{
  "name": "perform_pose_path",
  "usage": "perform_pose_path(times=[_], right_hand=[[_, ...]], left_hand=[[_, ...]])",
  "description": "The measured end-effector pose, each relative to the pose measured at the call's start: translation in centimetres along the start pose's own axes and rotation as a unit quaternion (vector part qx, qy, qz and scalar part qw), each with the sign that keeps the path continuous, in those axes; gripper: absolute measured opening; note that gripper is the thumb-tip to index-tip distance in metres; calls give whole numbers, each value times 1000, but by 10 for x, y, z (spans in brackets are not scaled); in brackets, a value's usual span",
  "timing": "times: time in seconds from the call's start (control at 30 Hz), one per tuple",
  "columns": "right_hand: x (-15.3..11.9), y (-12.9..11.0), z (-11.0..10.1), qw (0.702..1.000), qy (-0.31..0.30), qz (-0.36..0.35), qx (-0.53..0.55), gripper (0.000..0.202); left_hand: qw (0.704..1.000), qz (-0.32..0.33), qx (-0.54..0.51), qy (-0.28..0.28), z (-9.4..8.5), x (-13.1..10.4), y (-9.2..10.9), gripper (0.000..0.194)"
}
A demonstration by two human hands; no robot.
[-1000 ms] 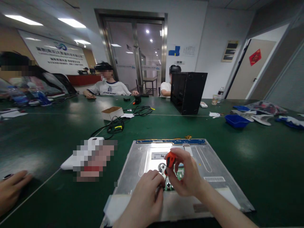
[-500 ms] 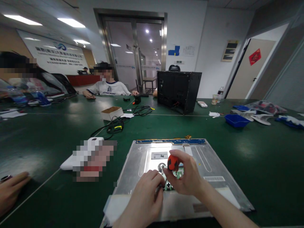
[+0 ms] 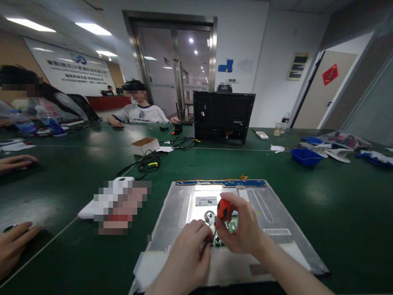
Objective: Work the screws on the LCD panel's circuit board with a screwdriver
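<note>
My right hand grips a screwdriver by its stubby red-and-black handle, with the thin shaft pointing down at a green circuit board. Close to the shaft's lower end, my left hand has its fingers pinched together at the board's edge; whatever they hold is hidden. Both hands are over a silver metal display panel lying flat on the table. Along the panel's far edge runs a narrow blue circuit strip, joined to a pale ribbon cable.
A black monitor housing stands upright across the green table. Black cables, an open box and a white device lie left of centre. At right is a blue tray. Other people's hands rest at far left.
The black monitor housing has turned and shifted left. Another person's second hand has come into view at the left edge. My hands and the screwdriver have barely moved.
</note>
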State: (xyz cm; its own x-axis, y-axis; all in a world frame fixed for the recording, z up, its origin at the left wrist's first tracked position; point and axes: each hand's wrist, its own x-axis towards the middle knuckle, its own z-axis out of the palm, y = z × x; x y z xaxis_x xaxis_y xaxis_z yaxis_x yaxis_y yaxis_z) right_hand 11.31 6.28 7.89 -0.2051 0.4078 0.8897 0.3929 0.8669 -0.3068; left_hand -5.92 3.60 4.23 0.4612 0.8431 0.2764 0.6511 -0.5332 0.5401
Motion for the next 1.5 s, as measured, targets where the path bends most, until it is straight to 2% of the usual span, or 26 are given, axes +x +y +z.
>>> perform_pose_path(times=[0.13,0.33,0.6,0.77,1.0,1.5], right_hand=[[-1,2,1,999,11,-10,-28,43],[0,3,-2,999,-11,-5,-37,40],[2,3,-5,999,-42,-8,7,53],[2,6,-3,999,-39,11,34,60],[2,6,-1,1000,-18,8,8,55],[1,5,0,1000,-23,11,-8,47]], left_hand=[[1000,1,-3,0,-1,0,1,22],[1000,-5,-9,3,-3,-1,3,23],[1000,-1,-12,7,-2,-1,2,19],[1000,10,-10,10,0,-1,0,18],[1000,0,-6,4,-2,-1,2,20],[1000,-4,-11,-6,-2,-1,3,20]])
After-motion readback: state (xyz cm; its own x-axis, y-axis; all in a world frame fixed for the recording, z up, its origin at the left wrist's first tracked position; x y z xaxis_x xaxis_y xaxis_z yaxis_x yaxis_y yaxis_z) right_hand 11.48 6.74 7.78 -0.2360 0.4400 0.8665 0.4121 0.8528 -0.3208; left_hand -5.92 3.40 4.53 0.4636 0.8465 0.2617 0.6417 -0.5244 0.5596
